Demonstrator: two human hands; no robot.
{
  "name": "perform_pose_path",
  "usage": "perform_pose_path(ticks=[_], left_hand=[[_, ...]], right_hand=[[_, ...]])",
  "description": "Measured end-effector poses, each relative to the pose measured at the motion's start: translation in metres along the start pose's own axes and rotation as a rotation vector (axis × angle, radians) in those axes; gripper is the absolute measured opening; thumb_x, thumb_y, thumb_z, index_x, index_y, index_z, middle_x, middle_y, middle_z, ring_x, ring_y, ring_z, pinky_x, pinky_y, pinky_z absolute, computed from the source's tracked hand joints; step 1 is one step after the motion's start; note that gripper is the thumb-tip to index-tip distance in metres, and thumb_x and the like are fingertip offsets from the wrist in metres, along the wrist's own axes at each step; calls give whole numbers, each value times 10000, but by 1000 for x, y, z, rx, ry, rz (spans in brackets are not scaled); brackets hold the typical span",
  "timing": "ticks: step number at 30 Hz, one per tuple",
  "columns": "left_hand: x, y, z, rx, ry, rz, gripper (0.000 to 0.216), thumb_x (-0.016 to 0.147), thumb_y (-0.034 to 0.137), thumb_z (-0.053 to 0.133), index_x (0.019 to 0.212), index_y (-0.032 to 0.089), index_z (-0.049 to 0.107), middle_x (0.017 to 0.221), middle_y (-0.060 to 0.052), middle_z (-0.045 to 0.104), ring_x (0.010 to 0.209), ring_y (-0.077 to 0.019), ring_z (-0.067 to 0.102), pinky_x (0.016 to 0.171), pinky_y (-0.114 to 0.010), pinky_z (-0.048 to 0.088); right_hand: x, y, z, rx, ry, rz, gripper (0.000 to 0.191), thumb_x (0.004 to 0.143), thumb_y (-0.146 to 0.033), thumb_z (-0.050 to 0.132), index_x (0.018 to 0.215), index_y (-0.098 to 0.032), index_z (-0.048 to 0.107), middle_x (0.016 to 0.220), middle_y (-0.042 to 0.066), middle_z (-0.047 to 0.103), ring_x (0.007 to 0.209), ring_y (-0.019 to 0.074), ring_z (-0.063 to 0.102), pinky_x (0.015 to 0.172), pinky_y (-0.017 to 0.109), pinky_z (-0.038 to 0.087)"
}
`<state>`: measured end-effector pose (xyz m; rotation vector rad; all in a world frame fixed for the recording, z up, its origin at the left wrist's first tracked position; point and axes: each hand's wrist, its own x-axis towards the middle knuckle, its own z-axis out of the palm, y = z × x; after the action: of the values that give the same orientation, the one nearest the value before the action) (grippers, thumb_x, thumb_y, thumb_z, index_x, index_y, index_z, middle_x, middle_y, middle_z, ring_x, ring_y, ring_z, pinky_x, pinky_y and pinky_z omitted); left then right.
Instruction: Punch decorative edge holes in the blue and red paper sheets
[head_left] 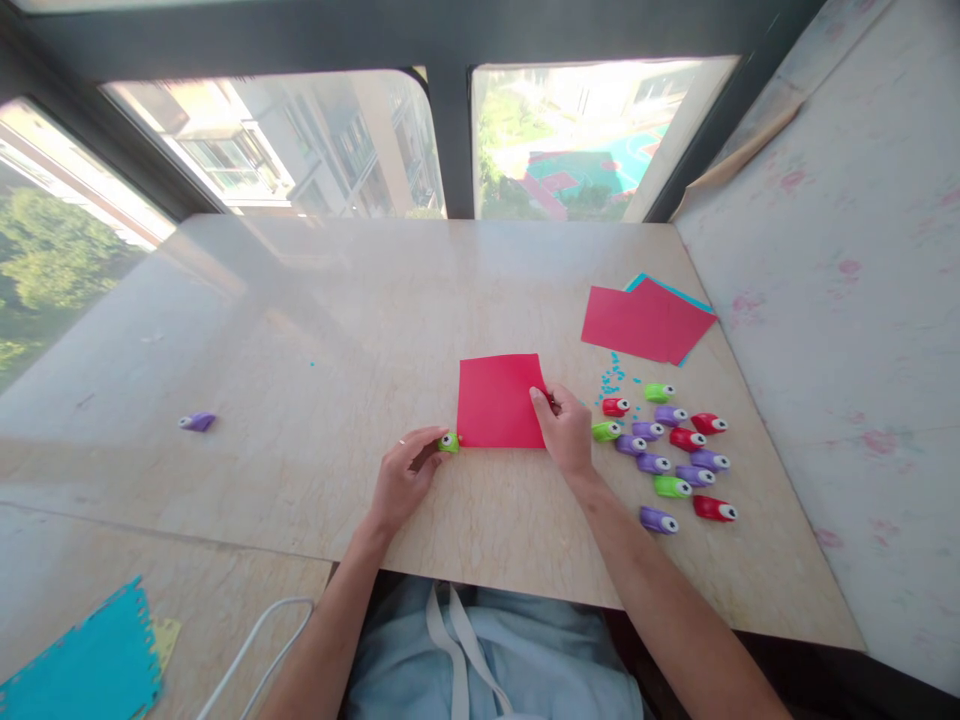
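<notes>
A square red paper sheet [499, 400] lies flat in the middle of the beige table [315, 340]. My left hand [405, 478] pinches a small green paper punch [449, 441] against the sheet's near left corner. My right hand [564, 428] holds the sheet's right edge, thumb on top and fingers curled.
Several small punches [671, 447] in purple, red and green lie right of the sheet, with blue paper bits [611, 378] beside them. A stack of red and blue sheets [645, 320] sits at the back right. A lone purple punch [198, 422] lies far left. A blue punched sheet [82, 665] is near left.
</notes>
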<state>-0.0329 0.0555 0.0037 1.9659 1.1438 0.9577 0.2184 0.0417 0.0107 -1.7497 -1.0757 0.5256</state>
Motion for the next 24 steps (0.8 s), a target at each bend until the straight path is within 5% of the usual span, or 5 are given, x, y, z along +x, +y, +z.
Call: perform_pose_path(ticks=[24], left_hand=[[-3,-1,0,-132,8,-84,230,862,234,660,1087,197,681,1061,-76,721,905,-165,716,837,-286,602]], right_hand=[[4,1,-4,114,-7,51,364,843,-516,557,792,-166,641,630,-12,562,592,141,485,579,260,386]])
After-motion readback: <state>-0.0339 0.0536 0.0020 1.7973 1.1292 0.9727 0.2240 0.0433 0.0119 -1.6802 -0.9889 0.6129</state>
